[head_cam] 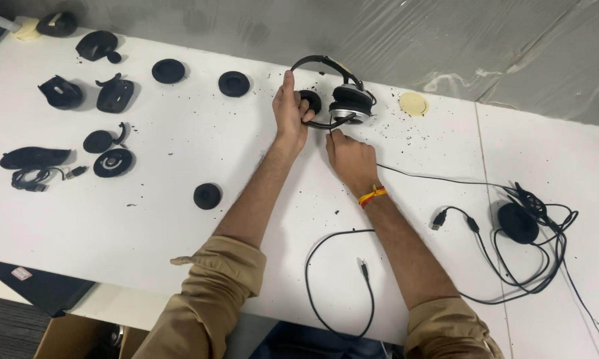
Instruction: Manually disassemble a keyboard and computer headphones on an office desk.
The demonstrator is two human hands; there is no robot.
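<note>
L hand (290, 110) grips the headset (336, 96) at its near-left side: thumb and fingers wrapped round the black ear pad (310, 101) and lower band, index finger lying up along the headband (319, 63). R hand (350, 158) rests palm-down on the white table (180, 199) just below the headset, fingers loosely extended, index tip touching the thin boom/wire at the headset's lower edge; it closes on nothing. Orange-yellow wrist thread (372, 195) on R wrist.

Headset posn: upright-ish on the table, directly beyond both hands, silver-and-black ear cup (352, 101) to the R of the L hand. Its cable (439, 178) runs away R of the R hand toward a cable bundle (532, 233) with a black round pad, well apart.

Clearances:
- Fwd of hands: headset sits near the table's far edge; grey sheeted wall just behind. Little room.
- R of R hand: yellow disc (413, 104) near the far edge, bare table between it and the hand.
- L of L hand: foam disc (234, 84) near, second disc (168, 71) further out. Wide bare strip alongside L forearm.
- Below L forearm: lone foam pad (207, 196), apart from the arm.
- Far L: dismantled black headset parts (87, 93), well apart.
- Between forearms: open table; looped black cable w/ plug (342, 279) lies near the table's near edge.

Black crumbs scattered over the surface, densest round the headset.
</note>
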